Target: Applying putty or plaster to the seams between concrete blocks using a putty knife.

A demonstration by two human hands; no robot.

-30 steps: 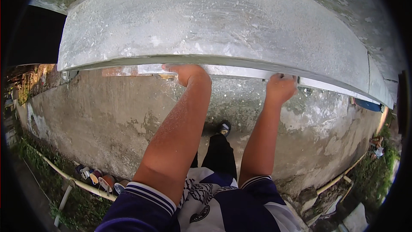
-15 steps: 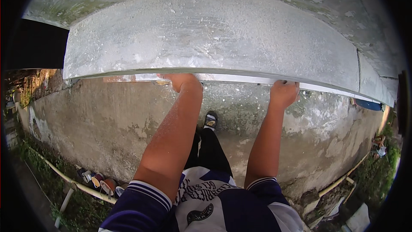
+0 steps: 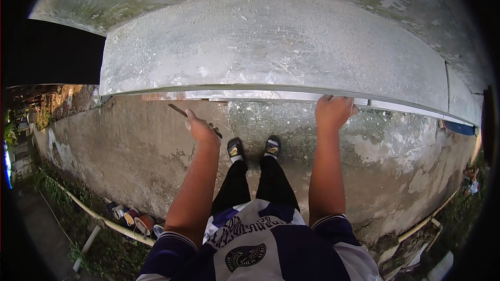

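Note:
My left hand (image 3: 202, 129) is closed around a thin, dark, flat tool (image 3: 178, 109), seen nearly edge-on, so its exact kind is unclear. That hand is held out below the left part of a pale grey concrete beam (image 3: 271, 47), apart from it. A long white strip (image 3: 250, 94) runs along the beam's lower edge. My right hand (image 3: 334, 112) reaches up to this strip, its fingers curled over it and the fingertips hidden. A narrow dark gap shows in the strip just right of that hand.
A stained concrete floor (image 3: 140, 145) spreads below, with my two sandalled feet on it. Several shoes (image 3: 144, 224) stand at its left edge beside a pale pipe (image 3: 107, 222). A blue object (image 3: 460, 127) is at the far right under the beam.
My left hand has come down and left, away from the white strip, and the tool now shows in it. My right hand has slid left along the strip. Both feet are now visible.

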